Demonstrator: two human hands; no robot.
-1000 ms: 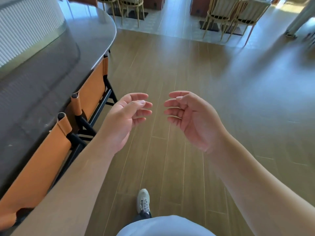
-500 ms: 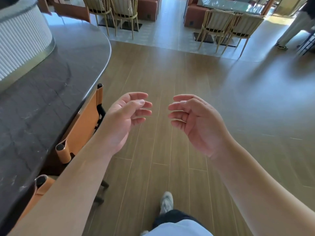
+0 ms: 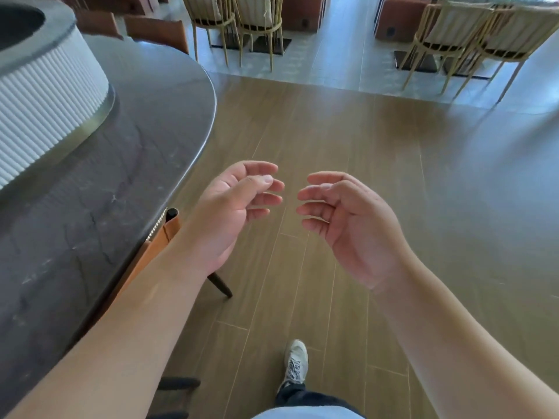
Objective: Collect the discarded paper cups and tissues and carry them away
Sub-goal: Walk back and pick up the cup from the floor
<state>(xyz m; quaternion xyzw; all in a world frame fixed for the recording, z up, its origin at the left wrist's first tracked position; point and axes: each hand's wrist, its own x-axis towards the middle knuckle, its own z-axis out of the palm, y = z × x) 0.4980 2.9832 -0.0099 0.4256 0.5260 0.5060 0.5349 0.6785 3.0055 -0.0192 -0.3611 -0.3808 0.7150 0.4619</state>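
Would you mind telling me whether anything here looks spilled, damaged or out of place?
Nothing stands out. The dark counter shows no cups, tissues or spills, the wooden floor looks clean, and the left hand and right hand hold nothing, fingers loosely curled.

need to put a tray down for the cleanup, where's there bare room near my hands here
The dark counter shows a bare stretch between the white ribbed column and its curved edge. The wood floor ahead of both hands is open up to the rattan chairs. It is tight by the left hand, where an orange chair sits against the counter.
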